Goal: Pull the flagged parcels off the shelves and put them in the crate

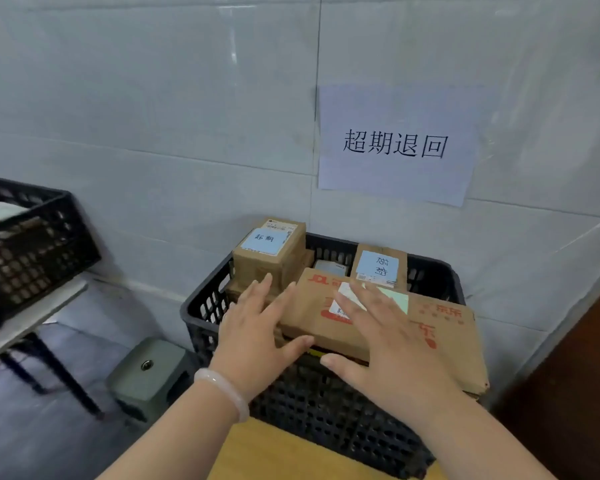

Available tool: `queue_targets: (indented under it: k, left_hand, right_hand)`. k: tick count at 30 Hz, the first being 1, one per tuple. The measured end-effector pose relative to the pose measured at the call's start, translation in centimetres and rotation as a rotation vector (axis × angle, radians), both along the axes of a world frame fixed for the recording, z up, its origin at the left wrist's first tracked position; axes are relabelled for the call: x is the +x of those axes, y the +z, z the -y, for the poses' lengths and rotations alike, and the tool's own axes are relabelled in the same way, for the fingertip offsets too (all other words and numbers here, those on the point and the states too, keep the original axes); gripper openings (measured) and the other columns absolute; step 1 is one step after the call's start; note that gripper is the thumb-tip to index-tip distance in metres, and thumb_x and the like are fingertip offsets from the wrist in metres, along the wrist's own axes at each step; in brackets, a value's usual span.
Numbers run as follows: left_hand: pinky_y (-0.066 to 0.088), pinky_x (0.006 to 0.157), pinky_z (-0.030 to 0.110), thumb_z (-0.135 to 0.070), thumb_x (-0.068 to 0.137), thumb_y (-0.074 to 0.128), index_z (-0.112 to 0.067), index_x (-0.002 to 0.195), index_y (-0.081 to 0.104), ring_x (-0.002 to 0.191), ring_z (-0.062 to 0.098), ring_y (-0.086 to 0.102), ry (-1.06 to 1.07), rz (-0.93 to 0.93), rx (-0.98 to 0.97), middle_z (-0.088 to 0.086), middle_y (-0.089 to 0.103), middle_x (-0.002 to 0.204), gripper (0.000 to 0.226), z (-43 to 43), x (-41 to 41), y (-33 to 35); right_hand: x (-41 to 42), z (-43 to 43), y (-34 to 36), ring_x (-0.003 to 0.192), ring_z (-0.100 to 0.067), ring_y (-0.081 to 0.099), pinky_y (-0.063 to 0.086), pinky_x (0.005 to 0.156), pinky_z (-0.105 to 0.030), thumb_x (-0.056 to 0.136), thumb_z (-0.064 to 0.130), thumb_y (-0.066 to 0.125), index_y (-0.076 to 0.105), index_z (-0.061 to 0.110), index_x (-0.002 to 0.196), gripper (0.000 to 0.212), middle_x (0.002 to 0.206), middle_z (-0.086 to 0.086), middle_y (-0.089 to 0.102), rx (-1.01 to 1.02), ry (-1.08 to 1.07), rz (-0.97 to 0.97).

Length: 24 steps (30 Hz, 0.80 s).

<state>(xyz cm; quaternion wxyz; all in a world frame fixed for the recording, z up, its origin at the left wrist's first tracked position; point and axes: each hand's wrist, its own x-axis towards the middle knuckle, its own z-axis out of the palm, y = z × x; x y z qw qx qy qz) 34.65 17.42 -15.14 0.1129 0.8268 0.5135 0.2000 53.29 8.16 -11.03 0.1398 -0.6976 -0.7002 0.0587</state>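
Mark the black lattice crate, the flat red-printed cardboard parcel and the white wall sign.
Black plastic lattice crate (326, 403): head view, front wall.
Flat brown red-printed cardboard parcel (458, 341): head view, top face.
White paper wall sign (395, 178): head view, blank lower area.

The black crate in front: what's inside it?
Cardboard parcels: a wide printed box on top, a left blue-noted box and a right blue-noted box behind. Anything beneath is covered.

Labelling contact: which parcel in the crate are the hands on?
The wide flat carton with red print, across the crate's front; the two smaller blue-noted boxes sit behind it.
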Motion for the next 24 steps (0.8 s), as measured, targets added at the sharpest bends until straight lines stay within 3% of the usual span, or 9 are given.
queue_targets:
  k: [2,7,11,14,17,22,24]
  left_hand:
    - [0.002,0.122,0.043,-0.072,0.084,0.047,-0.050,0.150,0.004,0.150,0.014,-0.008,0.107,-0.019,0.052,-0.010,-0.005,0.164,0.083,1.6,-2.5,-0.4]
    - [0.003,0.121,0.044,-0.070,0.083,0.052,-0.048,0.151,0.006,0.151,0.018,-0.004,0.404,-0.084,0.079,-0.006,0.000,0.164,0.085,7.3,-10.7,-2.8]
    - [0.003,0.122,0.048,-0.070,0.082,0.053,-0.049,0.150,0.004,0.152,0.018,-0.002,0.641,-0.141,-0.011,-0.007,-0.001,0.164,0.086,13.6,-17.2,-4.8]
    - [0.006,0.120,0.050,-0.069,0.081,0.056,-0.047,0.151,0.010,0.152,0.020,0.004,0.798,-0.159,-0.030,-0.004,0.006,0.164,0.087,18.5,-21.3,-5.5]
    - [0.006,0.120,0.049,-0.070,0.081,0.055,-0.047,0.150,0.004,0.151,0.020,0.006,0.955,-0.139,-0.071,-0.005,0.007,0.164,0.089,23.4,-24.8,-5.9]
    - [0.030,0.112,0.056,-0.076,0.071,0.036,-0.042,0.150,0.024,0.144,0.024,0.033,1.221,-0.154,-0.152,0.001,0.033,0.157,0.087,31.9,-30.2,-6.7]
    - [0.032,0.110,0.056,-0.075,0.071,0.040,-0.041,0.149,0.030,0.143,0.025,0.036,1.317,-0.144,-0.195,0.002,0.035,0.156,0.085,35.8,-32.6,-7.3]
  right_hand:
    - [-1.9,-0.6,-0.4,0.124,0.007,-0.036,-0.016,0.105,-0.025,0.086,0.073,0.040,-0.006,0.049,0.148,0.081,0.151,0.026,-0.027,0.006,0.135,0.027]
    - [-8.1,-2.6,-4.2,0.142,-0.002,-0.023,-0.013,0.116,-0.033,0.082,0.075,0.044,-0.005,0.046,0.150,0.089,0.159,0.018,-0.014,0.006,0.484,0.047]
    - [-15.6,-2.4,-7.2,0.146,-0.009,-0.018,-0.008,0.120,-0.039,0.079,0.079,0.043,-0.005,0.044,0.151,0.093,0.161,0.014,-0.010,-0.054,0.749,0.076]
    - [-21.3,-0.6,-8.0,0.146,-0.008,-0.020,-0.009,0.120,-0.037,0.079,0.077,0.045,-0.006,0.045,0.150,0.093,0.161,0.014,-0.011,-0.081,0.951,0.056]
    - [-26.9,1.6,-8.0,0.145,-0.006,-0.021,-0.010,0.119,-0.035,0.079,0.077,0.042,-0.008,0.046,0.150,0.092,0.160,0.015,-0.014,-0.075,1.131,0.063]
    - [-37.0,5.9,-8.3,0.146,-0.009,-0.020,-0.011,0.119,-0.036,0.076,0.079,0.037,-0.010,0.047,0.149,0.092,0.158,0.018,-0.017,-0.049,1.364,0.105]
    - [-40.9,8.8,-8.6,0.146,-0.010,-0.020,-0.011,0.119,-0.037,0.078,0.079,0.038,-0.010,0.045,0.150,0.093,0.159,0.015,-0.015,-0.059,1.466,0.133]
